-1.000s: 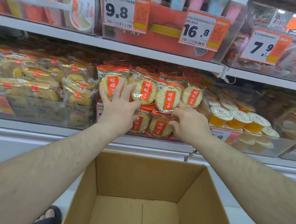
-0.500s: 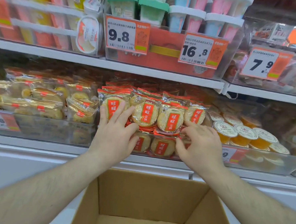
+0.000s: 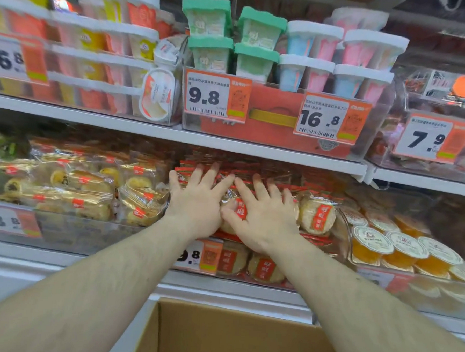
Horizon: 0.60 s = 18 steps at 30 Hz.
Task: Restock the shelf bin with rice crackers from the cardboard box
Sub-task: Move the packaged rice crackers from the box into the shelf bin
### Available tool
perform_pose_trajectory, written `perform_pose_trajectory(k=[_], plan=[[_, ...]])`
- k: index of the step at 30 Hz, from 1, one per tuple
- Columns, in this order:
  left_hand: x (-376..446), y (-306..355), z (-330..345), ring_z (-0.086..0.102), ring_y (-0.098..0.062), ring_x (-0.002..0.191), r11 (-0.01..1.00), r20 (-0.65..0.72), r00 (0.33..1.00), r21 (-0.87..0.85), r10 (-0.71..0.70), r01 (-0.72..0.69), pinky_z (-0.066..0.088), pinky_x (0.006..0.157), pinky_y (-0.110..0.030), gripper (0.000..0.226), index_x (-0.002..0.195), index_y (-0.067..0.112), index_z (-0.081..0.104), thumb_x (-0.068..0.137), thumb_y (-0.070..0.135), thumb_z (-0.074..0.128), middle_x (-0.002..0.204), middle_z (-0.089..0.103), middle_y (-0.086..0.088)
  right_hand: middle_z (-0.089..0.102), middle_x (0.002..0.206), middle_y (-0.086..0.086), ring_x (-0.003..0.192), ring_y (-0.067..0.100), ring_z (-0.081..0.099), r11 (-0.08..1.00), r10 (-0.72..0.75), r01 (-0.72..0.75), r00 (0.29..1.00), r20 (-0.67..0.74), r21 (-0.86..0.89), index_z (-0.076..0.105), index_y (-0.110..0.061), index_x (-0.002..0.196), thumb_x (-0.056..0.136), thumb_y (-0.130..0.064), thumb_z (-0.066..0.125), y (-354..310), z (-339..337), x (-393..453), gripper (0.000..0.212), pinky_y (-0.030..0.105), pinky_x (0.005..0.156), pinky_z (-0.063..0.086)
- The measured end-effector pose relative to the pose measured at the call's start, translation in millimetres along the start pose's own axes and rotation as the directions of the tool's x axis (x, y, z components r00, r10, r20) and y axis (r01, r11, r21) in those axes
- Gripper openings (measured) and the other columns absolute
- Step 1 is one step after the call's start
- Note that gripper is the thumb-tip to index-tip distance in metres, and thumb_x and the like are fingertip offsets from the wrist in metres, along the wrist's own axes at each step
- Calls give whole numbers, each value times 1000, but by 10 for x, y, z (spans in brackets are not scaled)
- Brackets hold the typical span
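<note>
Pressing flat against the stacked rice crackers (image 3: 316,216), both hands lie side by side in the middle shelf bin (image 3: 247,280). The left hand (image 3: 197,201) has its fingers straight and spread, palm down on the red-labelled packets; it grasps nothing. The right hand (image 3: 261,215) is likewise released, fingers extended over the top row, with its thumb resting against one round cracker packet. The index fingertips of the two hands nearly meet.

The rice crackers fill the bin in two visible layers: an upper row under the hands and a lower row showing through the clear front wall, beside a price tag (image 3: 199,256) partly hidden by the left forearm. The cardboard box (image 3: 217,334) stands open below the shelf, directly under the forearms; only its inner back wall is in view.

Left of the bin lie gold-wrapped pastries (image 3: 90,190). To its right sit orange jelly cups (image 3: 405,249). The upper shelf carries lidded tubs (image 3: 260,42).
</note>
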<state>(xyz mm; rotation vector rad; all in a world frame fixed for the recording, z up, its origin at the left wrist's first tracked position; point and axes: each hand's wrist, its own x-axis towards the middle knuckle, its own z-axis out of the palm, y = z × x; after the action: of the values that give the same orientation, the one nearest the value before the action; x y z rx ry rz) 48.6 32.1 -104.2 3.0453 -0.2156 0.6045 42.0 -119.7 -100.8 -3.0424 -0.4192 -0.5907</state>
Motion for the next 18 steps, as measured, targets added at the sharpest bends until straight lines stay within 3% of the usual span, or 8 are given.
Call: perform_pose_trajectory(k=[6,12,14,18], plan=[[9,35,-85,-15,-28,149,1000,-43,999,-15,26,-27,-9,107,-75,61,153,41,6,95,50,24,164,-9,2,6,165,5,150,31,3,1000,13,-13,999,46,1,3,-47,152,77,-83,3,112,-154,148,83,55,119,2],[0,13,18,-1,-25,150,997,-16,1000,-73,-17,15,1,109,-74,58,151,37,17,94,46,26,164,6,4,-1,165,1,151,32,-3,1000,-6,3,983,184,19,3,-46,153,84,-81,8,30,-84,235,78,56,118,-2],[-14,44,-10,0,-26,150,998,-73,997,-47,-33,30,0,109,-74,58,149,34,24,93,47,21,163,11,2,5,165,4,151,29,0,996,-25,14,993,119,89,8,-42,154,86,-79,10,119,-177,160,78,52,120,0],[-100,270,2,4,-29,151,999,-291,956,-22,36,-44,-2,108,-74,64,149,26,34,92,52,18,163,16,-8,14,164,-4,151,19,5,969,0,45,983,-186,241,26,-27,154,82,-72,11,385,-300,-211,86,42,122,1]])
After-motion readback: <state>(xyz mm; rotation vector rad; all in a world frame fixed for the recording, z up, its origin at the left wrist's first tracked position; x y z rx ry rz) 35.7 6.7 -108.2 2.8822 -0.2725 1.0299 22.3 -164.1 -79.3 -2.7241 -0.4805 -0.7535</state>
